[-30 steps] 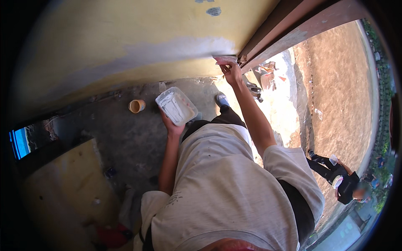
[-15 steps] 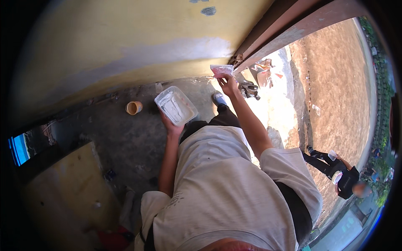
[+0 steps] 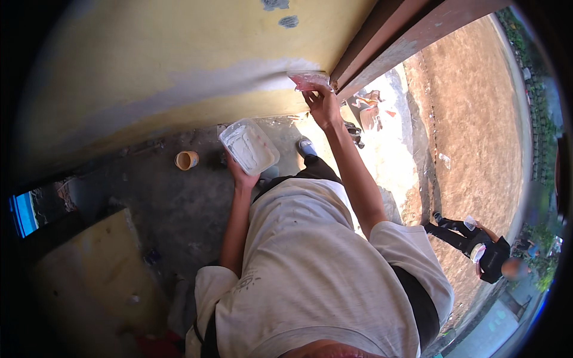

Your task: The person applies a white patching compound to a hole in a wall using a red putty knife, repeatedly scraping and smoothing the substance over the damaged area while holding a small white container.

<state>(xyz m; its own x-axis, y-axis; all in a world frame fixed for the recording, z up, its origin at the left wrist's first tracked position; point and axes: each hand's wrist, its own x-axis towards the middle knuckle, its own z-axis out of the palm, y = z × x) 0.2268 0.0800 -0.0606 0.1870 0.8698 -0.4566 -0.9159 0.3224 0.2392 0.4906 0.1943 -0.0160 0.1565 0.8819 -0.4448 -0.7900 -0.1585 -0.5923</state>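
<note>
My right hand (image 3: 322, 104) holds a flat pinkish scraper blade (image 3: 307, 79) pressed against the yellow wall (image 3: 167, 53), at the end of a pale grey smeared band (image 3: 197, 83) next to the brown door frame (image 3: 394, 42). My left hand (image 3: 242, 177) holds up a clear rectangular tray (image 3: 249, 146) with white paste in it, below and to the left of the blade.
A small tan cup (image 3: 186, 160) stands on the dark concrete floor (image 3: 161, 209) by the wall. A yellowish board (image 3: 95, 268) lies at the lower left. Sandals and shoes (image 3: 364, 116) lie past the doorway on bare earth. Another person in black (image 3: 477, 247) crouches at the right.
My right hand has moved the scraper up along the wall toward the door frame. The tray in my left hand stays at about the same place.
</note>
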